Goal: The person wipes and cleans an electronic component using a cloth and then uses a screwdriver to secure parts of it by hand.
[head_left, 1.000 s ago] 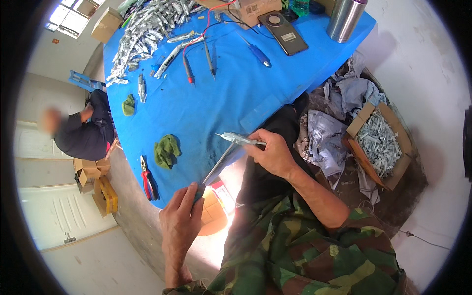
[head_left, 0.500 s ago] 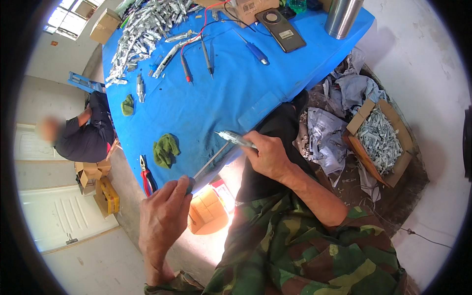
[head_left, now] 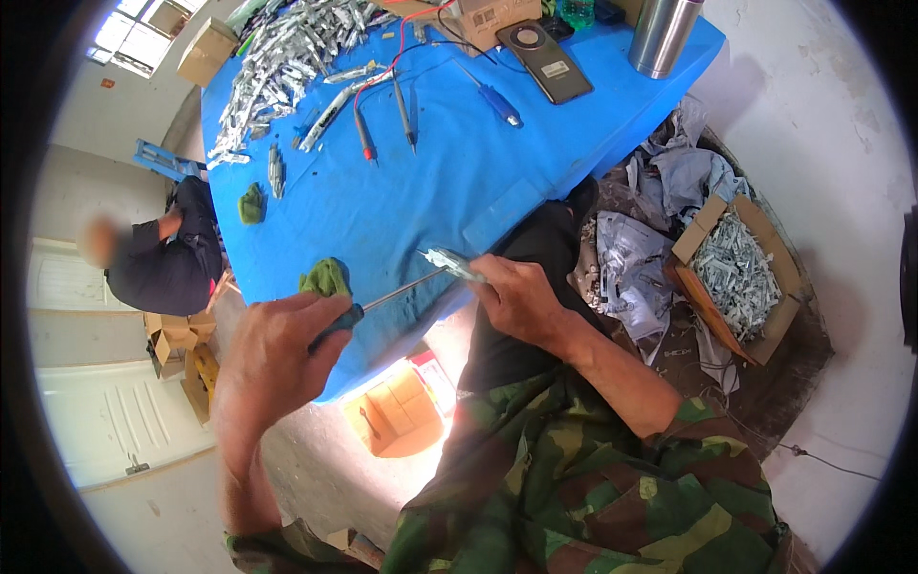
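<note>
My left hand [head_left: 282, 359] is closed round the dark teal handle of a screwdriver [head_left: 397, 291], its thin metal shaft pointing up and to the right. The tip meets the near side of a small silvery, elongated part [head_left: 448, 262], or lies just by it; I cannot tell which. My right hand [head_left: 521, 298] pinches that part between thumb and fingers, above the table's near edge. Just beyond my left hand lies a crumpled green cloth [head_left: 327, 277], partly covered by the hand.
The blue-covered table [head_left: 382, 201] bears a heap of silvery parts [head_left: 287, 72], test probes [head_left: 364, 134], a blue screwdriver [head_left: 499, 105], a phone [head_left: 545, 62] and a steel flask [head_left: 666, 38]. A carton of silvery pieces [head_left: 736, 277] stands at right. Another person [head_left: 163, 258] sits at left.
My left hand has moved up and left, turning the screwdriver to a flatter angle. It now hides the red-handled pliers and part of the green cloth. My right hand has barely moved.
</note>
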{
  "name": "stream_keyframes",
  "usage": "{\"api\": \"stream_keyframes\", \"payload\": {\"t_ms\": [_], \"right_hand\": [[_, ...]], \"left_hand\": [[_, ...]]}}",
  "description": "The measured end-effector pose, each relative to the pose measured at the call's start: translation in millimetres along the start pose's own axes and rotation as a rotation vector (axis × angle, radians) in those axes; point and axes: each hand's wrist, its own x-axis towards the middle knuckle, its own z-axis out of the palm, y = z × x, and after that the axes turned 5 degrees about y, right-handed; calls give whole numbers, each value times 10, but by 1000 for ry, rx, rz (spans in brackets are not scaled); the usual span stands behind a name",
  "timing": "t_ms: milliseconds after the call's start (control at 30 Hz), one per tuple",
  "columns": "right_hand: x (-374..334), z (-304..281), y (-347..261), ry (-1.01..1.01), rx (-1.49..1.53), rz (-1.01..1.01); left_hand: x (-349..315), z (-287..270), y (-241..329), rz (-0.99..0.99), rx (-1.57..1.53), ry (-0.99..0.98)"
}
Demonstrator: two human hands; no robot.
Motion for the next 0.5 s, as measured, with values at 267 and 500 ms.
{"api": "stream_keyframes", "payload": {"t_ms": [267,500], "right_hand": [[-11,24,31,11,-37,-62],[55,-46,-23,58,169,224]], "left_hand": [[159,-153,22,85,53,-63],[-151,102,53,-82,-5,73]]}}
